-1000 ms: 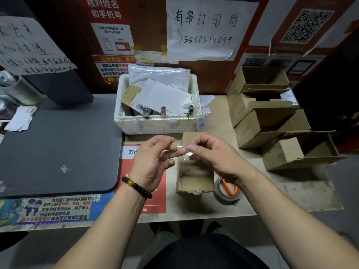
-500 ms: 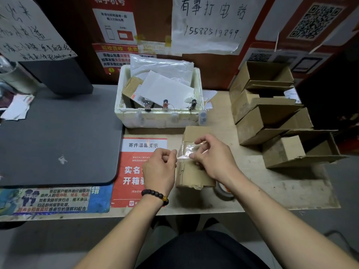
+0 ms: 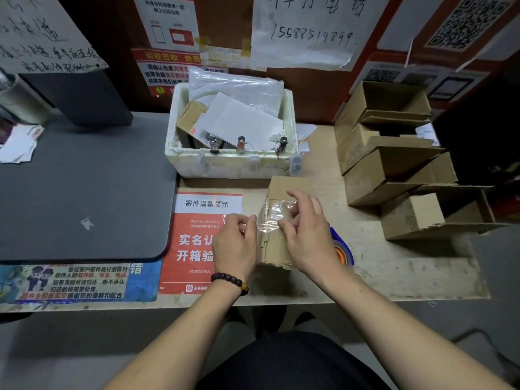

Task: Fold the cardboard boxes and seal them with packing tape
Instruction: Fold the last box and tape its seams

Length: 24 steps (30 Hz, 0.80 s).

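While the left hand (image 3: 235,243) pinches one end of a clear strip of tape (image 3: 274,218) with curled fingers, the right hand (image 3: 305,235) pinches the other end, stretching it over the small cardboard box (image 3: 277,249) between and under them. Just right of the right hand sits one tape roll (image 3: 342,250) (half hidden by the wrist). Farther right, about four open boxes (image 3: 394,164) are stacked; one foam bin (image 3: 233,164) stands beyond the hands.

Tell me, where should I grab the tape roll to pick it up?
Probably the tape roll's outer rim on its right side, coming from above. It lies flat on the table, and the right hand covers its left part.
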Motion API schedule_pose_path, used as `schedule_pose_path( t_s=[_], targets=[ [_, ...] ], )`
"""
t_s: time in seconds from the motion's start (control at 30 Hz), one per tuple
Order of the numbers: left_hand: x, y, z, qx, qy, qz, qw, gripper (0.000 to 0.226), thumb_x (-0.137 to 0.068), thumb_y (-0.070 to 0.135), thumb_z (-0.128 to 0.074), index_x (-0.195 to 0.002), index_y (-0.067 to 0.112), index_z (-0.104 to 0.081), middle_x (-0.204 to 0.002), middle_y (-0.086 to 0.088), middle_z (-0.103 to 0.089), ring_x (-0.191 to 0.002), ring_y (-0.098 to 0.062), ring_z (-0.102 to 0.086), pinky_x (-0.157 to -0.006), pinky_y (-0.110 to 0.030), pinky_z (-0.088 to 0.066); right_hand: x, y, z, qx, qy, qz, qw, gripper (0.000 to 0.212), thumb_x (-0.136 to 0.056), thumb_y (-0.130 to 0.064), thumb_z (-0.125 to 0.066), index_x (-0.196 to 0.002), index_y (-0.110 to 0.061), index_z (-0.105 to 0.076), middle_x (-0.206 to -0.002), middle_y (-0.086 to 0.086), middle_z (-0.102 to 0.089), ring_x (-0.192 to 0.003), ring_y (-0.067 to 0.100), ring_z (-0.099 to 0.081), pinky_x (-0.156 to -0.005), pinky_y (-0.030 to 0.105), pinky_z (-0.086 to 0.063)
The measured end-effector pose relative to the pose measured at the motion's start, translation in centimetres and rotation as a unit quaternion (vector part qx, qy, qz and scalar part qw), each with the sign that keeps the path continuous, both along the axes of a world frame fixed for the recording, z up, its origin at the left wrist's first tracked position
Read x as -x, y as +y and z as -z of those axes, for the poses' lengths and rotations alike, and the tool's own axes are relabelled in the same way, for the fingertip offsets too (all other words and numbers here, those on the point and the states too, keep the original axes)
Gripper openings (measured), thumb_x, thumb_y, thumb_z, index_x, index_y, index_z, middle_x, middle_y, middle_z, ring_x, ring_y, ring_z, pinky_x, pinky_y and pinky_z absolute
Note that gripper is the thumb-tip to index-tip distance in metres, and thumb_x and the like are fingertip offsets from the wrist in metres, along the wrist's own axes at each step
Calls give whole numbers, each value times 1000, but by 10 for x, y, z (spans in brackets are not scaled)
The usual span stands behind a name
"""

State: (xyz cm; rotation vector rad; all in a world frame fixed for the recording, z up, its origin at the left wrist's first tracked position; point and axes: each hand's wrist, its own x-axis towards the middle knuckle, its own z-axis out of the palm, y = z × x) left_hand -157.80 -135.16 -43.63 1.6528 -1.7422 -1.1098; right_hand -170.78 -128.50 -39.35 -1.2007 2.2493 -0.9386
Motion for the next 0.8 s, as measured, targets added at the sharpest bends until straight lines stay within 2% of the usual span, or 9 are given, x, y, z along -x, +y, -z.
schedule_pose_path(
  t_s=[0.13, 0.27, 0.4, 0.5, 0.6, 0.67, 0.73, 0.8],
  targets=[
    [1, 0, 9, -6, -20, 19, 1000, 27, -101, 43, -57, -98, 17, -66, -85, 1, -71, -83, -27, -66, -77, -40, -51, -3, -1, 6, -10, 39, -12, 999, 55, -94, -13, -66, -143, -25, -45, -122, -5, -46, -97, 15, -56, -89, 35, -50],
    [0, 1, 14, -11, -31, 57, 998, 30, -103, 47, -51, -99, 20, -63, -81, 5, -69, -80, -23, -65, -70, -38, -50, -5, -2, 10, -21, 60, -16, 998, 55, -93, -14, -65, -142, -26, -43, -126, 1, -47, -97, 28, -59, -86, 47, -53],
    [1, 1, 13, -28, -58, 111, 992, 37, -105, 52, -39, -103, 20, -57, -76, 4, -65, -74, -22, -63, -61, -34, -39, -3, -1, 9, -21, 51, -13, 998, 55, -93, -12, -65, -143, -24, -46, -126, -1, -48, -102, 19, -57, -88, 42, -53],
    [1, -1, 16, -51, -102, 157, 981, 41, -105, 56, -31, -107, 21, -51, -79, 0, -65, -75, -27, -64, -59, -35, -41, -1, -1, 8, -20, 31, -5, 999, 55, -93, -12, -65, -143, -26, -46, -125, -6, -46, -100, 9, -53, -90, 34, -53],
    [-1, -12, 15, -66, -143, 145, 977, 37, -103, 52, -44, -113, 17, -51, -95, -4, -66, -87, -30, -65, -67, -36, -43, -2, 1, 8, -11, 26, -3, 1000, 55, -93, -12, -66, -142, -26, -46, -121, -11, -43, -99, 3, -50, -90, 31, -52],
    [0, -17, 7, -35, -143, 152, 977, 31, -104, 44, -46, -100, 15, -54, -92, -7, -66, -87, -33, -63, -69, -39, -45, -4, 2, 9, -8, 28, -5, 1000, 55, -93, -12, -66, -142, -26, -46, -122, -12, -42, -100, 1, -49, -90, 31, -52],
    [3, -18, -4, -23, -140, 202, 969, 42, -105, 52, -39, -89, 16, -52, -86, -8, -66, -82, -34, -62, -69, -41, -48, -6, 2, 10, -6, 34, -5, 999, 54, -94, -13, -65, -143, -25, -46, -123, -10, -42, -99, -1, -46, -89, 31, -52],
    [8, -15, -10, -31, -172, 268, 947, 47, -105, 57, -33, -89, 15, -48, -89, -13, -68, -85, -36, -62, -71, -42, -49, -6, 2, 10, -3, 38, -2, 999, 54, -94, -14, -65, -143, -24, -45, -126, -6, -43, -100, -1, -45, -90, 32, -52]
  ],
)
